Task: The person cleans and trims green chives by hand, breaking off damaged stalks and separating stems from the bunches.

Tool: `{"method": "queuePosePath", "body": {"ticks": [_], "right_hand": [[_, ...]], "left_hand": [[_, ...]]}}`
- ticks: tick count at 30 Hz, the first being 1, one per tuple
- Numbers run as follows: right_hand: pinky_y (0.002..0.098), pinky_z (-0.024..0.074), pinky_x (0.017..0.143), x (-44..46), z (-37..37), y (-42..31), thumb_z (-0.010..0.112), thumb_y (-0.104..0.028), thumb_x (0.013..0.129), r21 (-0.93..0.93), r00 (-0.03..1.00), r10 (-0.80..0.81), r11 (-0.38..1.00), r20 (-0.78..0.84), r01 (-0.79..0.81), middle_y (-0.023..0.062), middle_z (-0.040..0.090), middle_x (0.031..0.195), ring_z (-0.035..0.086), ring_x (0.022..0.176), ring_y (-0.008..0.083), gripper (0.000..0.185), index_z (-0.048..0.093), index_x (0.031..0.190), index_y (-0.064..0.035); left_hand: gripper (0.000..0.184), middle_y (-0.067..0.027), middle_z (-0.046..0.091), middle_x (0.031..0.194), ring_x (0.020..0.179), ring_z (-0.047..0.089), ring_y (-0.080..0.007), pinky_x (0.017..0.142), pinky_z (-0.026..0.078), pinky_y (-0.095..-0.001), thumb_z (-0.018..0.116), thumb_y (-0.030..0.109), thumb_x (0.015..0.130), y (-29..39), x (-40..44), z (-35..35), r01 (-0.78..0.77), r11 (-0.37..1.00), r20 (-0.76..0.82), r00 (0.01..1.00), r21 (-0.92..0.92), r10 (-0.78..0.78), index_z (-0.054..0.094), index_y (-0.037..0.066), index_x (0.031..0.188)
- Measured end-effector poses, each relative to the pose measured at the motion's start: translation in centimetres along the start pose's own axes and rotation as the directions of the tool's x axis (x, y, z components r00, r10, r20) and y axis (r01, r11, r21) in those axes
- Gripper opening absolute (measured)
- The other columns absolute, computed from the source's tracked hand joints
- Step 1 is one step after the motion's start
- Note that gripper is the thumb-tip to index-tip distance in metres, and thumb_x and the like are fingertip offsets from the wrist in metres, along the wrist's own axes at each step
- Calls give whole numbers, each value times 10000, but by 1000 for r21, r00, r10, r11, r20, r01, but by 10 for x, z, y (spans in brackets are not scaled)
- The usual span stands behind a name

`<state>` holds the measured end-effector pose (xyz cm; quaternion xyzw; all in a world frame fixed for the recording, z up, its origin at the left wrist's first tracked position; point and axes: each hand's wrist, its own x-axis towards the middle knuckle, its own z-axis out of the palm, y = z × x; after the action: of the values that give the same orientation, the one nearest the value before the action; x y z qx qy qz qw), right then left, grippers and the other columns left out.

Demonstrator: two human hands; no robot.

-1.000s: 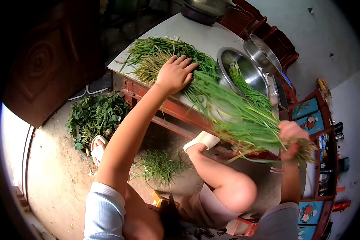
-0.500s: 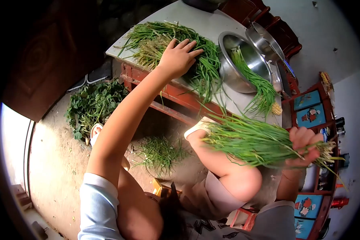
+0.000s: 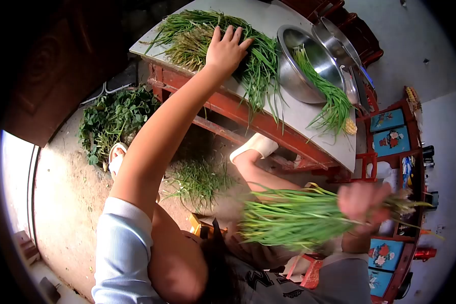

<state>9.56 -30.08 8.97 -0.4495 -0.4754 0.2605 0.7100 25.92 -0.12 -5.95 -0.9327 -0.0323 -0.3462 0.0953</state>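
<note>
My left hand lies with fingers spread on a pile of green chives on the white-topped table. Paler, brownish stalk ends show beside the wrist. In my right hand, blurred by motion, is a thick bunch of chives, gripped near its root ends. Its green leaves point left across my lap, and the pale roots stick out to the right of the fist. A steel bowl stands right of the pile, with more chives hanging over its rim onto the table.
A second metal pan sits behind the bowl, and a corn cob lies near the table's right edge. On the floor are scattered green trimmings and a leafy heap. A red cabinet stands at the right.
My right hand has moved down and slightly left with the bunch, away from the table edge. My left hand stays on the pile; the whole view has shifted a little.
</note>
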Motion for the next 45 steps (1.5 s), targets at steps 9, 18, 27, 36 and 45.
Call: {"method": "queuePosePath", "body": {"ticks": [9, 18, 27, 36, 45], "right_hand": [[299, 404, 639, 24, -12, 94, 515, -284, 826, -113, 993, 120, 987, 18, -117, 31, 469, 644, 431, 600, 118, 265, 460, 662, -83], [248, 434, 611, 35, 5, 168, 515, -225, 836, 58, 922, 387, 921, 4, -386, 42, 537, 760, 519, 683, 126, 222, 514, 882, -8], [239, 416, 609, 77, 33, 237, 490, -177, 848, 182, 775, 606, 794, -177, -579, 5, 531, 687, 499, 666, 86, 158, 525, 775, -41], [198, 414, 557, 90, 33, 240, 524, -161, 828, 64, 574, 818, 576, -42, -815, 14, 546, 786, 505, 679, 63, 142, 512, 875, -27], [129, 307, 341, 77, 28, 245, 590, -253, 769, 21, 614, 785, 615, 83, -788, -13, 534, 748, 469, 513, 30, 222, 517, 865, -66]], "left_hand": [[145, -35, 537, 1054, 1058, 434, -214, 934, 255, -438, 530, 220, 755, -28, -11, -67, -192, 895, -379, 925, -401, 28, 621, 169, 856], [682, -115, 391, 1176, 1059, 417, -189, 901, 329, -317, 536, 403, 782, -5, -154, -143, 436, -667, 364, 896, -604, 255, 251, -4, 1248], [679, -80, 458, 1066, 959, 472, -171, 835, 396, -309, 670, 130, 700, -19, -219, -135, 689, -711, 768, 529, -140, 361, 247, 35, 1224], [381, -95, 554, 906, 814, 561, -186, 732, 466, -294, 566, 237, 784, -42, -234, -122, 618, -704, 668, 361, 351, 650, 425, 19, 1062], [505, -78, 524, 842, 819, 550, -204, 768, 420, -314, 612, 242, 728, -27, -234, -122, 789, -599, 630, 397, 138, 668, 426, -27, 1113]]}}
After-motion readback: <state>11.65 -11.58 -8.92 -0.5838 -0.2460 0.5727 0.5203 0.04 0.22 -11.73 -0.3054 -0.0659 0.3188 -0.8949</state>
